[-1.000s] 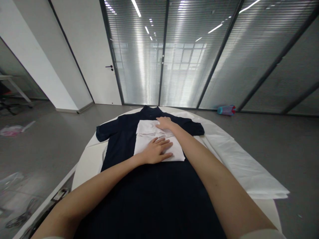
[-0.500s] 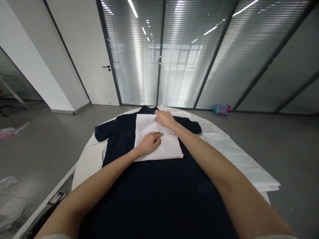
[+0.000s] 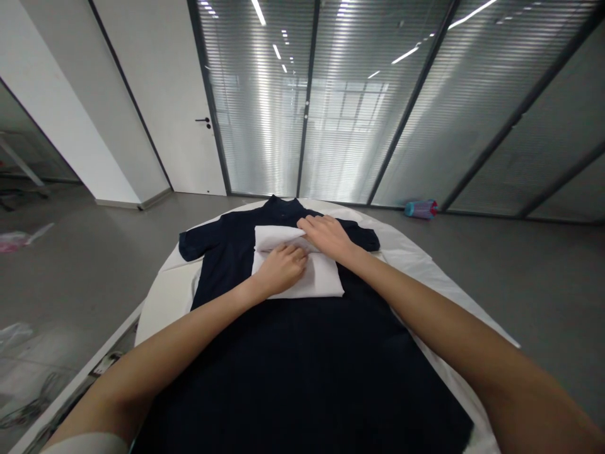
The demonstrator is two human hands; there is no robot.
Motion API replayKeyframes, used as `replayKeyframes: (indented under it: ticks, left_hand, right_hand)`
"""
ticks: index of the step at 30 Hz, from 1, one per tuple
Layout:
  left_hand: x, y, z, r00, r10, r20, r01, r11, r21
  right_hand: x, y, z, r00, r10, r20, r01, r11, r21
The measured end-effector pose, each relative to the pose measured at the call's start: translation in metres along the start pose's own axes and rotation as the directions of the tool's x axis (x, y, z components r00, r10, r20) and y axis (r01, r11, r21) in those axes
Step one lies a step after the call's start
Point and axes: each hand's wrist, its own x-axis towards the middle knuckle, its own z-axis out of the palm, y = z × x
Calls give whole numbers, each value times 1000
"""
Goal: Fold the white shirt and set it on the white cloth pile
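Observation:
A dark navy polo shirt (image 3: 283, 353) lies spread flat on a white round table (image 3: 163, 302), collar at the far end. On its chest rests a white sheet (image 3: 321, 280), its far edge rolled over toward me. My left hand (image 3: 281, 268) sits on the sheet's middle with its fingers curled onto the fold. My right hand (image 3: 326, 234) lies over the rolled far edge, fingers bent around it.
White sheeting (image 3: 416, 265) hangs off the table's right side. A teal and pink bottle (image 3: 420, 209) lies on the floor by the glass wall. Plastic bags (image 3: 19, 239) and cables are on the floor at left. A white door (image 3: 189, 126) stands behind.
The far edge of the white sheet has been folded toward me, making it shorter. Both hands moved closer together; my left hand went from flat to curled.

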Motion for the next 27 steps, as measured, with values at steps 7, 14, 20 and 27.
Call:
replayKeyframes:
  ticks: [7,14,20,27]
  left_hand:
    - [11,-21,31,983,-184,-6,175,944,-279]
    - [-2,-6,18,988,-140,64,148,978,-145]
    - [-25,5,4,979,198,57,-173,940,-294]
    - [-33,0,23,973,28,229,65,919,-389]
  right_hand:
    - [16,-1,-7,998,-63,1,63,997,-36]
    - [-7,-15,-12,981,-174,-87,171,984,-48]
    - [-11,-15,-18,978,-160,-131,158,987,-28]
    - [-56,-47,-19,958,-288,-8,288,957,41]
